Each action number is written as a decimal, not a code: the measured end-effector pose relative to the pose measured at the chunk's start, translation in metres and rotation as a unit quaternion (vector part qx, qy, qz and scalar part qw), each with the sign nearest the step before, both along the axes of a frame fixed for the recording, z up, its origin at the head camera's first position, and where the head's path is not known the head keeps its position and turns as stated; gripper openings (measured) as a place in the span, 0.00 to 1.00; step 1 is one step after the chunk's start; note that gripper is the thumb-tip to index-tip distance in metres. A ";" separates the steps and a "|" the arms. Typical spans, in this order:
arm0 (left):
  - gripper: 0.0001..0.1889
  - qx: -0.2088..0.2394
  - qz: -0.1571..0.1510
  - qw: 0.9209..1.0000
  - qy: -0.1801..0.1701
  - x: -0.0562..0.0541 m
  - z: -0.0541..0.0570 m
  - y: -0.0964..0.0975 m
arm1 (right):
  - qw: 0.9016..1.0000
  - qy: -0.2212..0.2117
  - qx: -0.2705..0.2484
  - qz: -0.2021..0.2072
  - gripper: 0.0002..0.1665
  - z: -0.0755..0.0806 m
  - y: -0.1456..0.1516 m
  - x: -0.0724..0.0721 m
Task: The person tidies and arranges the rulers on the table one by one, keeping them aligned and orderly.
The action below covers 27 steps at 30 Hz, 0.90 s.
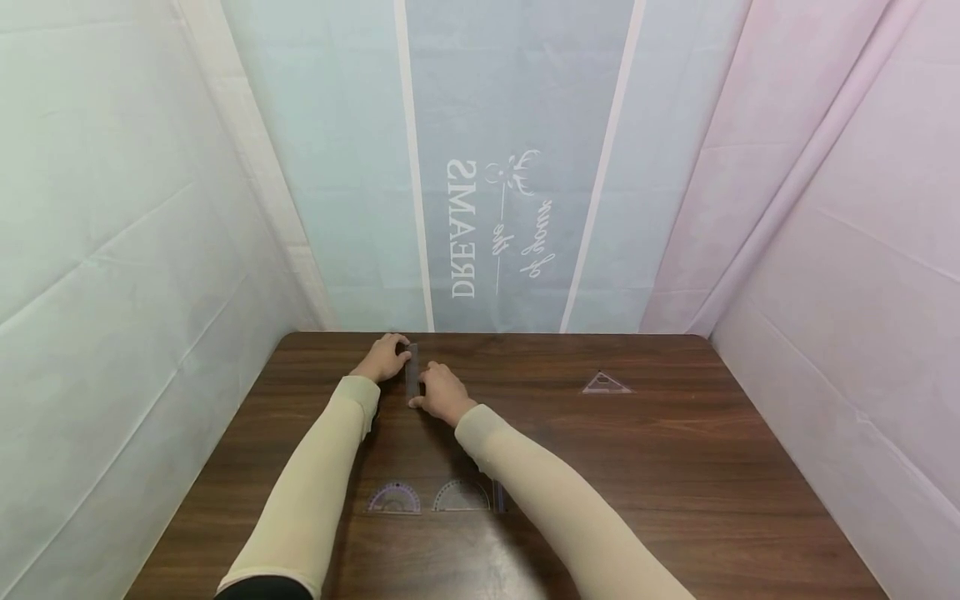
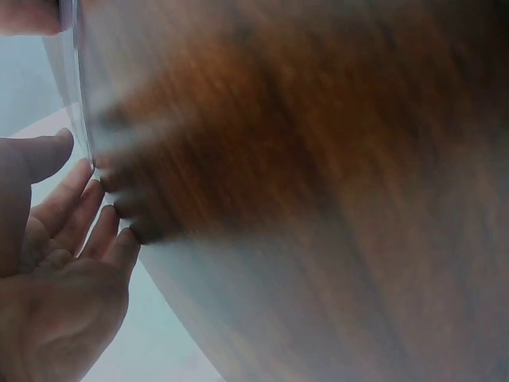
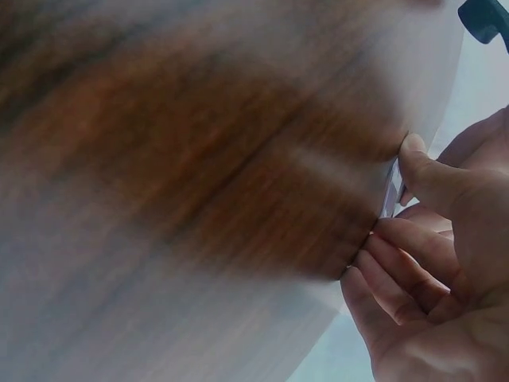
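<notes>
A narrow clear ruler [image 1: 412,375] lies on the brown table, its length running away from me, near the back edge. At its far end, my left hand [image 1: 384,358] touches it from the left with thumb and index finger. The index fingertip meets the end of the ruler [image 2: 78,87] in the left wrist view, the other fingers stretched beside it. My right hand [image 1: 444,392] is on the ruler's right side, with the thumb at the near end and the fingers along the edge. In the right wrist view, a strip of ruler [image 3: 390,191] shows between thumb and index finger.
Nearer me lie a purple-marked protractor [image 1: 393,498] and a clear protractor [image 1: 461,497]. A thin purple-edged piece [image 1: 500,497] is partly hidden by my right sleeve. A clear set square [image 1: 606,383] lies at the back right. Fabric walls surround the table [image 1: 675,467].
</notes>
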<state>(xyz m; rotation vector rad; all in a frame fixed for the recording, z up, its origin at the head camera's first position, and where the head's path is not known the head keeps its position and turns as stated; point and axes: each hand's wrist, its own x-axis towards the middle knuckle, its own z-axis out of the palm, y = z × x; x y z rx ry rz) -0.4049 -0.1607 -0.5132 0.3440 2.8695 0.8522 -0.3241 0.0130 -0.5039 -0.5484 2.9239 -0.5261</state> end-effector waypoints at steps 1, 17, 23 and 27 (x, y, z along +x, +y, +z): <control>0.21 0.006 0.001 1.000 0.001 0.000 0.000 -0.001 | 1.000 -0.003 -0.001 -0.001 0.34 0.001 0.000 0.000; 0.21 0.079 0.041 0.996 0.005 0.004 -0.007 -0.011 | 1.000 -0.016 -0.013 0.008 0.35 0.003 0.003 -0.002; 0.21 0.116 0.040 0.993 0.002 0.007 -0.006 -0.014 | 1.000 -0.011 -0.014 0.010 0.34 -0.001 0.004 -0.003; 0.21 0.141 0.045 0.989 -0.004 0.009 -0.004 -0.017 | 1.000 -0.006 -0.007 0.017 0.35 -0.001 0.005 -0.004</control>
